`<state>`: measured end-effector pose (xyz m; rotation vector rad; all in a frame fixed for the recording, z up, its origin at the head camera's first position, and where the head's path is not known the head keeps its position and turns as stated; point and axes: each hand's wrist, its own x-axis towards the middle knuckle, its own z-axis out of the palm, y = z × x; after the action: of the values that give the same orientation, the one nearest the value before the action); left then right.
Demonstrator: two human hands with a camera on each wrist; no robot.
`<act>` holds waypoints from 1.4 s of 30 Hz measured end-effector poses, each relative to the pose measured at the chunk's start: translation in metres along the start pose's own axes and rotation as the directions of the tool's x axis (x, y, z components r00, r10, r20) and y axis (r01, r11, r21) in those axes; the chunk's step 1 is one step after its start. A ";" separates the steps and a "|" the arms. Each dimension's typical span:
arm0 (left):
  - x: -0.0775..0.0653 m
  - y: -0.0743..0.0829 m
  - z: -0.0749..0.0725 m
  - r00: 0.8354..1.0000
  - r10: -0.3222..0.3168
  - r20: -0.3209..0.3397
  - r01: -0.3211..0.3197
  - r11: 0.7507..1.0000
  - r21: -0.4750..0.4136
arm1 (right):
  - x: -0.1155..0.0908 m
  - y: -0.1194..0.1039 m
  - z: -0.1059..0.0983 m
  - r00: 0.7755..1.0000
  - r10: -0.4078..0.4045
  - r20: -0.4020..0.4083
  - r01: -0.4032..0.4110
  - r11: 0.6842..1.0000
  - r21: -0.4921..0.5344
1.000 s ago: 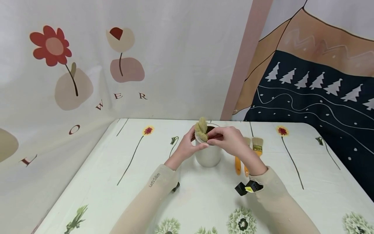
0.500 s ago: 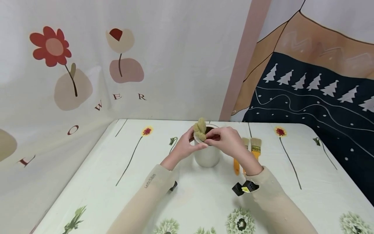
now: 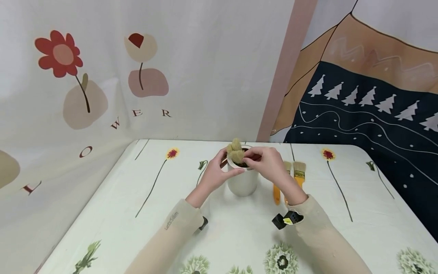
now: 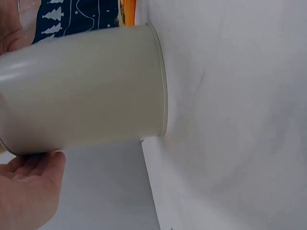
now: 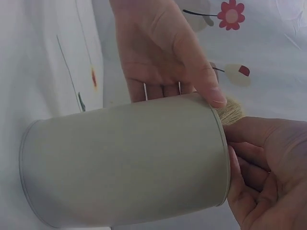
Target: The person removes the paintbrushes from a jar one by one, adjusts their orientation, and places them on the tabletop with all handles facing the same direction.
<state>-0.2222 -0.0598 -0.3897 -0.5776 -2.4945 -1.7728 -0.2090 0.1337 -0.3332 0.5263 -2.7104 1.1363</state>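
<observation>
A pale, smooth plant pot point(image 3: 243, 185) stands upright on the table with dark soil inside its rim. From the pot rises a fuzzy yellow-green cactus point(image 3: 235, 153), of which only a tuft shows in the right wrist view. My left hand point(image 3: 218, 172) holds the pot's left side, its thumb at the front of the rim and its fingers along the wall. At the cactus's right edge, my right hand point(image 3: 268, 164) reaches over the rim with thumb and curled fingers pinched at the plant's base. Those fingertips are partly hidden inside the pot in the right wrist view.
Right of the pot, two orange-handled paintbrushes point(image 3: 299, 173) lie on the table, partly behind the right forearm. Black wrist cameras point(image 3: 288, 219) sit at both cuffs. The white flower-print tablecloth point(image 3: 232, 236) reaches back to the printed curtains point(image 3: 205, 95).
The cactus has turned a little and stands more upright, and more soil shows in front of it. My right fingertips have shifted slightly with it; my left hand keeps its hold on the pot.
</observation>
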 end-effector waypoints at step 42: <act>-0.012 0.020 0.025 0.983 -0.101 -0.154 0.110 0.993 0.051 | -0.012 0.001 -0.088 0.924 0.163 -0.345 0.129 0.717 0.685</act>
<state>-0.2002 -0.0346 -0.3835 -0.2998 -2.5058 -1.6987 -0.1979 0.2004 -0.2755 0.3006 -1.8791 2.0357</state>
